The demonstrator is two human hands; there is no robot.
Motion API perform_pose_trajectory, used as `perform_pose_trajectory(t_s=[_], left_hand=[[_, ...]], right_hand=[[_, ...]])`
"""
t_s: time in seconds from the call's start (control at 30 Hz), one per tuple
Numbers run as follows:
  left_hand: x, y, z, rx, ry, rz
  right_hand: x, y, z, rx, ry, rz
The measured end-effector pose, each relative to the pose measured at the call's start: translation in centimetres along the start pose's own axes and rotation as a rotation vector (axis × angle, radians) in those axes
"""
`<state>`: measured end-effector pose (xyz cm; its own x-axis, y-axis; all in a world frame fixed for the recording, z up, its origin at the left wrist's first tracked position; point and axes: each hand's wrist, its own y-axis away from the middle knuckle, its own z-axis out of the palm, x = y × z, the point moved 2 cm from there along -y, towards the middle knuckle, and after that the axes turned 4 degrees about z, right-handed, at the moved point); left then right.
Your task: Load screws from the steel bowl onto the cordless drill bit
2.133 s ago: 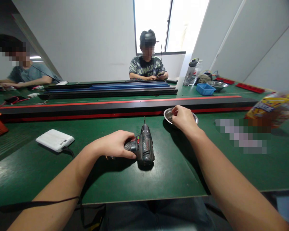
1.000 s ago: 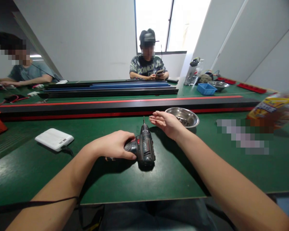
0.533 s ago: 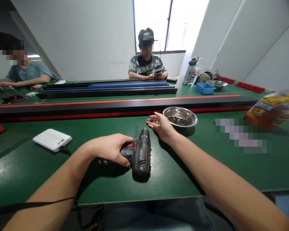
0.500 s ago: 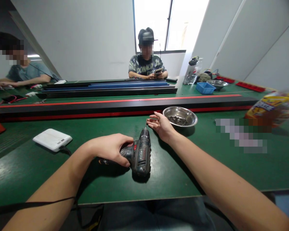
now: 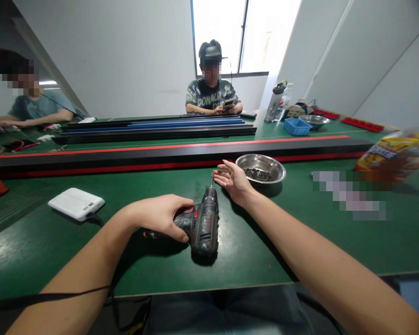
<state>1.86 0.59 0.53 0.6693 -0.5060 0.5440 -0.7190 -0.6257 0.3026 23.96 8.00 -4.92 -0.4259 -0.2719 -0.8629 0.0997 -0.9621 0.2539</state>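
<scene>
Fingers of the right hand [image 5: 235, 184] crook beside the driver bit [image 5: 212, 180], their hold impossible to tell; the left hand [image 5: 163, 213] grips a cordless drill [image 5: 206, 229] over the green workbench [image 5: 254, 260]. An accidental squeeze could spin the bit into skin.

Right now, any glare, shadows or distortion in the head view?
Head view: window blown out white; pale glare on the green table at far left; dark shadows under the left hand, drill and right forearm; bag near right edge stretched and soft.
</scene>
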Motion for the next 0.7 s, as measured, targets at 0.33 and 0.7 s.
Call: perform_pose_trajectory(t_s=[0.33, 0.7], left_hand=[[0.28, -0.11, -0.01, -0.002, -0.033, -0.010], [0.36, -0.02, -0.12, -0.001, -0.033, -0.012]], right_hand=[[0.21, -0.36, -0.37, -0.049, 0.000, -0.050], [0.33, -0.31, -0.32, -0.036, 0.067, -0.125]])
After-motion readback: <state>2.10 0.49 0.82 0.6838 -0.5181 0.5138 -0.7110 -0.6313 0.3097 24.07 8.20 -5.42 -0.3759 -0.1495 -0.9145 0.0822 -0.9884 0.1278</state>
